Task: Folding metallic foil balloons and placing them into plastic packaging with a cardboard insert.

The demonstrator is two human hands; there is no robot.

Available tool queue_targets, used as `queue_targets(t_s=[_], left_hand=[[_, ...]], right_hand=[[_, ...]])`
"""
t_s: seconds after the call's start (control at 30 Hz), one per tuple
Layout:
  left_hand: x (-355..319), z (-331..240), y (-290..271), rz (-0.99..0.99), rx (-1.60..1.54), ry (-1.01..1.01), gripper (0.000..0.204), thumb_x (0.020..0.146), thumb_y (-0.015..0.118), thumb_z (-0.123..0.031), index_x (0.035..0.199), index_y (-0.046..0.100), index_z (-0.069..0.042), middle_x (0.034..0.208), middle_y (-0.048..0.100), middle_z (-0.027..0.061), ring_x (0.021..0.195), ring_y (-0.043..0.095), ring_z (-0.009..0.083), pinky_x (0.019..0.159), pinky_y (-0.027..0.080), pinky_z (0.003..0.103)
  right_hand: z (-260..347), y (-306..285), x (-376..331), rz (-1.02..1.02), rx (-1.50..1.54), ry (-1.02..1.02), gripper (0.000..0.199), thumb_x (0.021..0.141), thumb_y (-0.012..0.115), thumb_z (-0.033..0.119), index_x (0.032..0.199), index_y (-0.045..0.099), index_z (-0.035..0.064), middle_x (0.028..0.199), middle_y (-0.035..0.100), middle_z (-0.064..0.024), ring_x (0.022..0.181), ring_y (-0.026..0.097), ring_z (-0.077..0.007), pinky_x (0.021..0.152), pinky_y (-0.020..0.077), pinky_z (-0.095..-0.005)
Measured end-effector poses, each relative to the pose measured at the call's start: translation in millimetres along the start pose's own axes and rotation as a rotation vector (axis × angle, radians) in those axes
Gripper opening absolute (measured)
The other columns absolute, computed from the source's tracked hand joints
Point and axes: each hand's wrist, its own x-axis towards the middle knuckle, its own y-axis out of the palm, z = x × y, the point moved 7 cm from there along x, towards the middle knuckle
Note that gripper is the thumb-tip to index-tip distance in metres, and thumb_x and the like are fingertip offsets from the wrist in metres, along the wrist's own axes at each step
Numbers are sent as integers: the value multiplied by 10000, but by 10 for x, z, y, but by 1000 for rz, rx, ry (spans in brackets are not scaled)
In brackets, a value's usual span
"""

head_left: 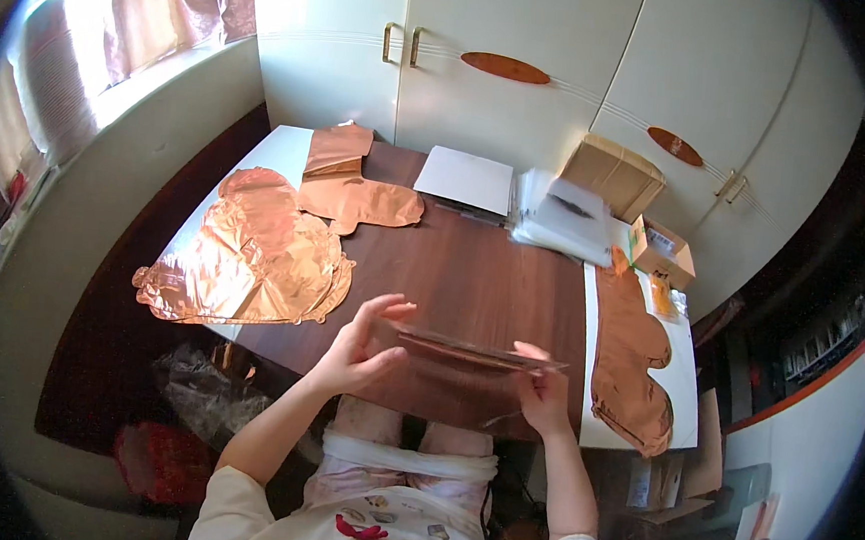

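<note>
While both hands are meeting over the near edge of the desk (482, 284), a clear plastic bag (460, 372) is stretching between them, its upper rim running nearly level from side to side. The right hand (543, 386) is pinching the bag's right end, while the left hand (358, 353) is spreading its thumb and fingers apart at the other end; how firmly it is touching the plastic, one cannot tell. Beyond the bag, open room is reaching across brown wood toward the far edge, where a white flat stack (467, 180), a pile of clear sleeves (545, 233), a cardboard box (600, 171) and a smaller open box (676, 259) are sitting. Copper foil pieces (263, 248) are covering much of the left end, down to the near corner. On the right, another foil piece (632, 354) is lying lengthwise, its tip slightly overhanging the near edge.
</note>
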Motion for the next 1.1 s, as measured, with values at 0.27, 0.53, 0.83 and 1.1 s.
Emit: queue_targets(t_s=[0.27, 0.53, 0.83, 1.1], left_hand=[[-87, 254, 57, -31, -179, -117, 354, 780, 643, 38, 1112, 529, -12, 984, 633, 62, 882, 592, 100, 774, 474, 238], [-150, -7, 491, 86, -202, 28, 80, 781, 670, -3, 858, 664, 13, 804, 647, 55, 704, 608, 108, 626, 488, 246], [-309, 241, 1219, 291, -340, -201, 104, 862, 591, -66, 879, 643, 23, 785, 658, 12, 731, 563, 53, 660, 467, 226], [-403, 187, 1412, 522, -575, -255, 408, 921, 492, -167, 1266, 414, 36, 1245, 516, 159, 1178, 479, 234, 1012, 345, 379]], right_hand=[[209, 42, 42, 105, -189, -238, 198, 714, 763, 222, 835, 687, 84, 823, 678, -55, 611, 550, -143, 556, 447, -280], [203, -247, -462, 36, 284, -52, 94, 806, 674, 102, 774, 631, 25, 651, 536, -4, 575, 461, -89, 505, 354, -255], [249, -759, -1473, -71, 143, 149, 227, 866, 478, 119, 1019, 594, -2, 896, 631, -53, 815, 588, -170, 710, 452, -308], [78, -2695, -2956, -1359, 27, 247, 314, 859, 558, 233, 1088, 533, 20, 1071, 553, -110, 956, 521, -196, 831, 408, -360]])
